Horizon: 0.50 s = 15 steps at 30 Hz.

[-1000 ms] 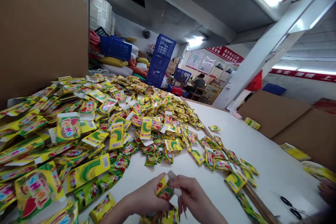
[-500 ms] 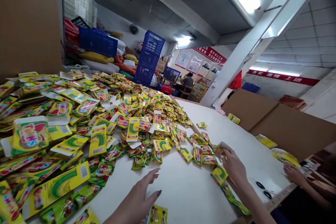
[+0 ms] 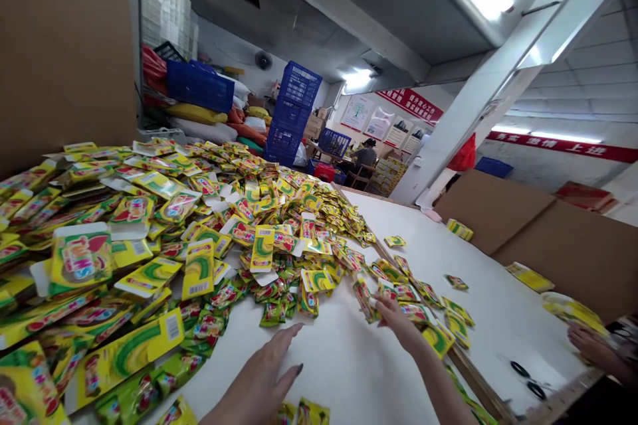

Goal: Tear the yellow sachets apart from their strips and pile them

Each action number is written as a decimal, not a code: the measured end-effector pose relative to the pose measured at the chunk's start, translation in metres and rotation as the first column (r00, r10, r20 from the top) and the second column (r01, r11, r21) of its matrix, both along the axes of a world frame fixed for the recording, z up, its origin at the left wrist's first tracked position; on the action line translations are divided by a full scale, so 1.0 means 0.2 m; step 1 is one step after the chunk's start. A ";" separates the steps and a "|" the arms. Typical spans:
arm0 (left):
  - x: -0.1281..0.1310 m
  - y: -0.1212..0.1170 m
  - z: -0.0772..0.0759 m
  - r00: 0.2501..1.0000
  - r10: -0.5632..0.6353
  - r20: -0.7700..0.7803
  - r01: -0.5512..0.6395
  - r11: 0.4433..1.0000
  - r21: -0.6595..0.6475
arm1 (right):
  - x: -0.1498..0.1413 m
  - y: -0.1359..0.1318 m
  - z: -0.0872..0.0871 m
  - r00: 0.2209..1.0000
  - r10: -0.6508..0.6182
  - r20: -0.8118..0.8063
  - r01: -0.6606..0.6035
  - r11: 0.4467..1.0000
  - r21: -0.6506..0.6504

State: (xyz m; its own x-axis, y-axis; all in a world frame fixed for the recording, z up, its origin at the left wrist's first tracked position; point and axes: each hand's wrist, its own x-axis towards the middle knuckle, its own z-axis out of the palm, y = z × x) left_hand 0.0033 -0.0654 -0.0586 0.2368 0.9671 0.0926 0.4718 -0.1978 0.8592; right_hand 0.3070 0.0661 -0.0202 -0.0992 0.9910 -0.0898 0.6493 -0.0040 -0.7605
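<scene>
A big heap of yellow-green candy packets and flat printed cartons covers the left half of the white table. My left hand hovers low over bare table near the front edge, fingers stretched out and holding nothing. A couple of packets lie just below it. My right hand reaches forward to the edge of the heap, its fingertips pinched on one small packet that stands tilted up. More loose packets lie scattered to its right.
Black scissors lie near the table's right front edge. Another person's hand rests at the far right beside yellow packs. Brown cardboard sheets lean at the right and a cardboard wall stands left. Blue crates and a seated person are behind.
A second ago both hands held one packet together near the front edge. They parted: the left now lies open, and the right reached out right, then came back left to the heap's edge.
</scene>
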 end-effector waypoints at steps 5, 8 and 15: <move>0.02 -0.02 0.04 0.997 -0.028 0.078 0.031 0.999 -0.043 | 0.00 -0.16 0.07 0.923 0.101 -0.370 -0.182 0.964 -0.192; 0.05 -0.02 0.07 0.975 -0.010 0.223 0.047 0.985 -0.165 | -0.11 -0.23 0.05 0.711 0.105 -0.695 -0.360 0.903 -0.232; -0.04 0.03 0.10 0.996 0.089 0.016 -0.085 0.981 -0.174 | -0.44 -0.39 -0.02 0.706 0.202 -0.679 -0.537 0.778 -0.327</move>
